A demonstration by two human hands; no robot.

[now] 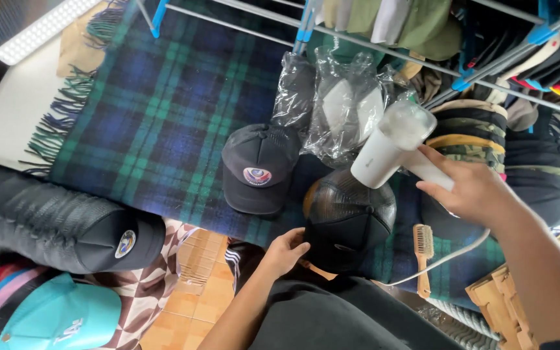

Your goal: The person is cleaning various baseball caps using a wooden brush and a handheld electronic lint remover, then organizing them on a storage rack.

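My right hand (471, 188) grips the handle of a white handheld steamer (390, 146), its head pointing down and left toward a black mesh-backed cap (351, 217). My left hand (284, 251) holds that cap's lower left edge, on a blue and green plaid blanket (163, 116). A white cord (448, 256) runs from the steamer below the cap. Another black cap with a round patch (258, 168) lies just left of it.
A wooden brush (424, 256) lies right of the cap. Clear plastic bags with caps (332, 107) sit behind. A long stack of black caps (53, 223) and a teal cap (59, 317) lie at left. A metal drying rack (384, 48) holds more caps above.
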